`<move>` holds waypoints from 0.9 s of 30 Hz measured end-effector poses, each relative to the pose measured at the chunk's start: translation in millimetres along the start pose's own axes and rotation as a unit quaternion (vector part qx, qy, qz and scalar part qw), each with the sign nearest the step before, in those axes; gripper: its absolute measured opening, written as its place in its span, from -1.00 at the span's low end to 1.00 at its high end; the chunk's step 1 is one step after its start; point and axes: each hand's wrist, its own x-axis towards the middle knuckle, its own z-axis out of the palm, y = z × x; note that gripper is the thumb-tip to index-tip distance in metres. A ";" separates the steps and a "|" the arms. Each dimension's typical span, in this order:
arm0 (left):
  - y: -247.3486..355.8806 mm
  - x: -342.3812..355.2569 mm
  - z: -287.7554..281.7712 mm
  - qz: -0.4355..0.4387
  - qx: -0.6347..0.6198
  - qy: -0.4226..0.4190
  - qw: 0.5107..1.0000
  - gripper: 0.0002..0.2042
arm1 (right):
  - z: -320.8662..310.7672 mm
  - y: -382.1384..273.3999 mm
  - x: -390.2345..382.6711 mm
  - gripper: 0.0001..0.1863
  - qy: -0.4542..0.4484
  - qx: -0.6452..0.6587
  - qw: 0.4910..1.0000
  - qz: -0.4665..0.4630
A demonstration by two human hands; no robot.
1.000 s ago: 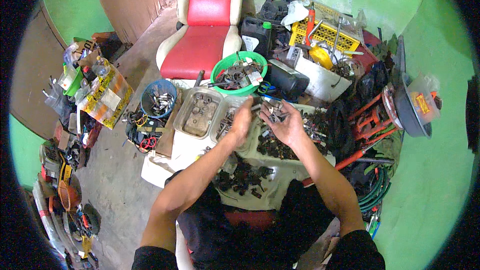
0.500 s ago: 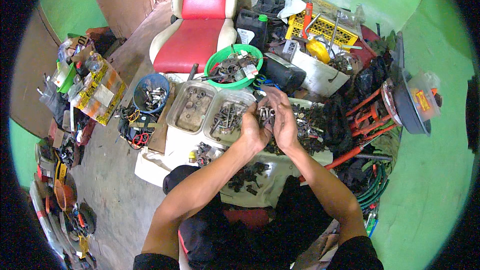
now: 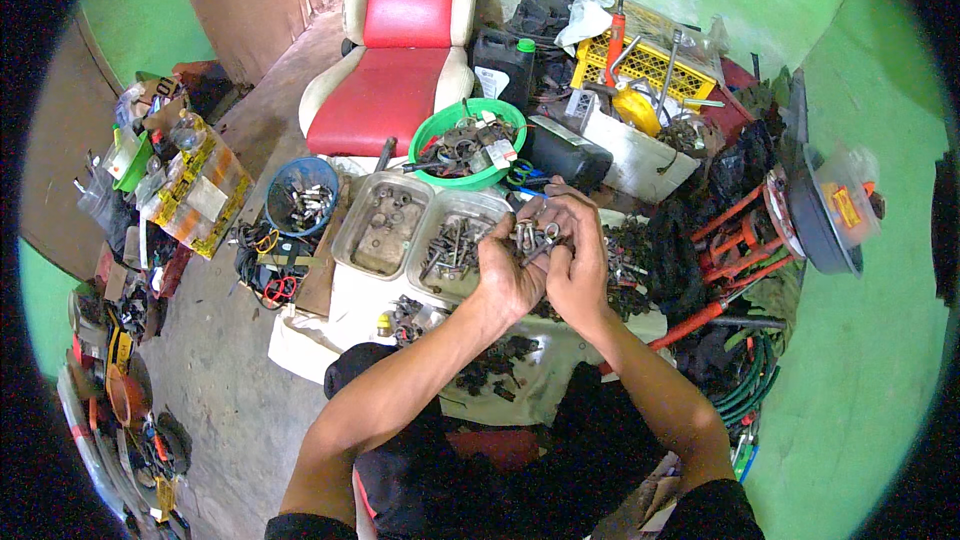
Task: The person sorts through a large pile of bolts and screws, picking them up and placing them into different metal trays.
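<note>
In front of me my left hand and my right hand are cupped together around a small heap of metal bolts. The left thumb points up along the heap's left side. My right fingers curl over from the far side, and the right thumb lies near a bolt with a round, ring-like end. Just left of my hands stands a clear plastic tray of bolts. Dark mixed small hardware spreads to the right of and partly under my right hand.
A second clear tray with a few nuts sits further left, next to a blue basket of metal parts. Behind are a green basin of parts and a red-and-cream seat. Dark scraps lie near my lap.
My right fingers have curled inward over the bolts, and the right thumb has moved onto them. More of the bolts shows now. The left hand stays cupped in nearly the same place.
</note>
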 end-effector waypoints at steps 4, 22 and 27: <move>5.7 -1.7 5.5 0.042 0.015 0.004 0.999 -0.57 | -8.1 -2.0 4.0 -0.50 -0.027 -0.106 0.994 -0.023; 17.2 8.1 -6.6 0.037 0.074 0.010 0.997 -0.58 | -26.2 18.5 13.5 -0.81 -0.131 -0.235 0.961 -0.055; 7.8 2.0 13.8 0.031 0.073 0.034 0.996 -0.63 | -20.0 37.2 8.8 -0.87 0.011 -0.082 0.993 0.086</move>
